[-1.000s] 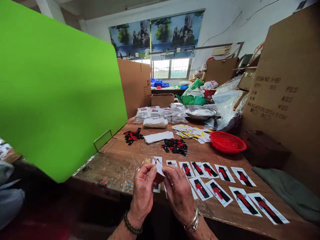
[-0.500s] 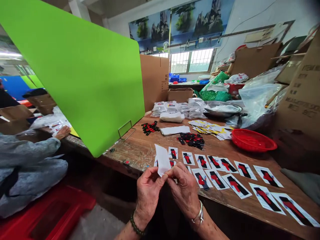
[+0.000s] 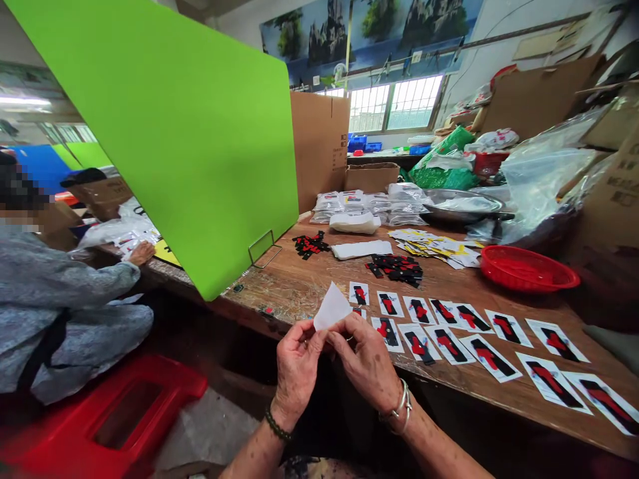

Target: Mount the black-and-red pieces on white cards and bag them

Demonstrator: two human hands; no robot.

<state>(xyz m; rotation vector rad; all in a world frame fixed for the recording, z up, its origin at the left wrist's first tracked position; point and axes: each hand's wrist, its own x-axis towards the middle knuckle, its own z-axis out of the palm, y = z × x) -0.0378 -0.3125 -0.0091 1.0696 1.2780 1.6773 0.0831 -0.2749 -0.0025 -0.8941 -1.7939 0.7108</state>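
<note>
While both forearms reach in over the near edge of the brown wooden desk, a thin, plain white paper-like piece is held up between the fingertips, clear of the surface. Left hand: thumb and fingers drawn to a narrow pinch at the piece's lower edge. Right hand: thumb and bent fingers likewise closed at its lower right corner, almost meeting the left. The upper part stands free, pointed at the top; whether it is one layer or several is not discernible.

Step in hand, as judged: working the lower edge of the piece with both hands, perhaps parting or folding it. Any next move would call for one pinch kept firm while the other shifts, since so thin a piece probably bends or slips easily.

Beyond the hands and to the right, white rectangular cards bearing red-and-black strips lie flat in two uneven rows, some overlapping. Farther back: a flat white paper-like stack, between a loose heap of black-and-red strips and a smaller black-and-red heap. A round red plastic basin sits to the right.
</note>
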